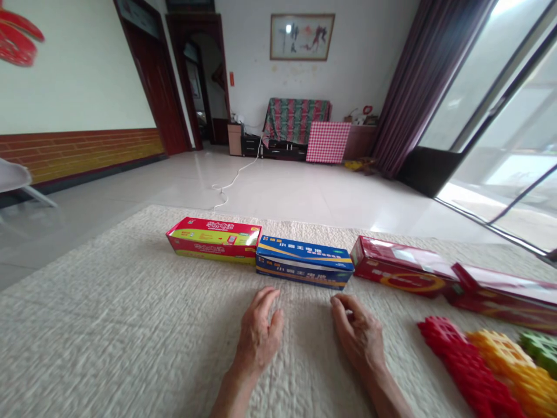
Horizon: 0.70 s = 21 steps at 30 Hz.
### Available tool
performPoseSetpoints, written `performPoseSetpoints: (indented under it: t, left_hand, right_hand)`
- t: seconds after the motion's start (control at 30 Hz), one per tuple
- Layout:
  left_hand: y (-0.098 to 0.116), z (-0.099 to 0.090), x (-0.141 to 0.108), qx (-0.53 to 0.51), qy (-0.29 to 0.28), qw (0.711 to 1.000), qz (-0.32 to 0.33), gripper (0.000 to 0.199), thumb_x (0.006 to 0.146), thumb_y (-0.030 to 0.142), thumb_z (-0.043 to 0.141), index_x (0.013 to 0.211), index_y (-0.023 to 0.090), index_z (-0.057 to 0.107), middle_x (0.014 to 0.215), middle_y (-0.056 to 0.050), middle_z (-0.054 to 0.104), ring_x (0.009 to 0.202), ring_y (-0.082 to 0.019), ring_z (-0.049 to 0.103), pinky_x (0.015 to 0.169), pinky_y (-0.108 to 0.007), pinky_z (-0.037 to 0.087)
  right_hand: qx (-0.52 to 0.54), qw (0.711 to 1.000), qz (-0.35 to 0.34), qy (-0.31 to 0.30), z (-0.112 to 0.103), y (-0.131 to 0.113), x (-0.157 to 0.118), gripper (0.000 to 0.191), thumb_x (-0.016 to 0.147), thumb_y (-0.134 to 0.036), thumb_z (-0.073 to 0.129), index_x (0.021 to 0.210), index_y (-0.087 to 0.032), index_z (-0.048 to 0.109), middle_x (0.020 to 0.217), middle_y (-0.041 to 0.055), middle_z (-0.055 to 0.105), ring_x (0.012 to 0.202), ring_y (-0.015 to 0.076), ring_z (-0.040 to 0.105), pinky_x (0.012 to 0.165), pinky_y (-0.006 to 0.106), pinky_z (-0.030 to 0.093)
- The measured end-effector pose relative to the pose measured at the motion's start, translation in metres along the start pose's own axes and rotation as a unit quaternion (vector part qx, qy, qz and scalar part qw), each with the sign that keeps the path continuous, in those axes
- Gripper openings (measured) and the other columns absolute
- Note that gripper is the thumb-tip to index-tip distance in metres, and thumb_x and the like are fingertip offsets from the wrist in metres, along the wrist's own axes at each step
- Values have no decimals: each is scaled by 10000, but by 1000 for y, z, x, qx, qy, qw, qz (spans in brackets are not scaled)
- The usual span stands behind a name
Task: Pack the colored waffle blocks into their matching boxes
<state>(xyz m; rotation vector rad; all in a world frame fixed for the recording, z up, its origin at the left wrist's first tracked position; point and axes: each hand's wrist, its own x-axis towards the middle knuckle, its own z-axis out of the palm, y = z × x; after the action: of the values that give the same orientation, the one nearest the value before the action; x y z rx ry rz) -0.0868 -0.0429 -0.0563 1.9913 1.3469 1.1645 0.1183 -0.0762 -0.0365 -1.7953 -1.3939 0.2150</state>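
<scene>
One blue box (pixel 304 261) lies on a cream textured mat (pixel 130 331), in front of the two hands, with a red and yellow-green box (pixel 213 239) just beside its left end and a dark red box (pixel 402 265) just beside its right end. Farther right, a second dark red box (pixel 509 293) carries on the row, a flap raised at its left end. The left hand (pixel 261 328) is empty, thumb spread from the fingers, near the blue box. The right hand (pixel 359 331) is empty too, its fingers loosely curved and the gap to the thumb narrower. Red (pixel 470 366), yellow (pixel 513 363) and green lattice pieces (pixel 542 351) lie to its right.
</scene>
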Motion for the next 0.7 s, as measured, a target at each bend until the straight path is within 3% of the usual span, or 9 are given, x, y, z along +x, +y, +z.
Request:
performPoseSetpoints:
  t: [0.1,0.17,0.3,0.5,0.7]
  left_hand:
    - [1,0,0,5,4,1000,3,365,834,161,447,1158,123,611,1243,-134,608,1164,-228,573,968,-386,500]
    - [2,0,1,9,8,1000,8,359,827,154,453,1146,132,617,1225,-126,619,1152,-224,582,970,-376,499]
    - [4,-2,1,17,15,1000,21,347,819,143,458,1124,142,625,1196,-116,637,1132,-217,597,987,-367,486]
    - [4,-2,0,24,13,999,23,346,820,134,455,1121,151,625,1204,-110,634,1135,-217,596,980,-369,493]
    - [4,-2,0,30,0,999,21,344,826,136,450,1123,132,624,1207,-126,630,1140,-224,591,991,-386,485]
  right_hand:
    - [12,990,-129,-51,8,3,1,288,879,-369,446,1012,-202,640,1042,85,705,972,224,654,844,331,494]
    - [-5,981,-180,-70,14,6,3,313,868,-310,454,1118,-202,608,1171,97,664,1116,239,597,935,382,467]
    - [-36,980,-179,-83,20,12,5,361,872,-280,445,1201,-192,562,1238,112,622,1176,254,554,964,439,454]
    - [-39,981,-171,-82,18,10,3,405,882,-255,425,1270,-199,522,1318,117,558,1232,247,509,996,442,431]
    - [-53,969,-198,-140,14,2,1,349,901,-206,410,1226,-207,538,1303,101,574,1236,229,502,1001,434,406]
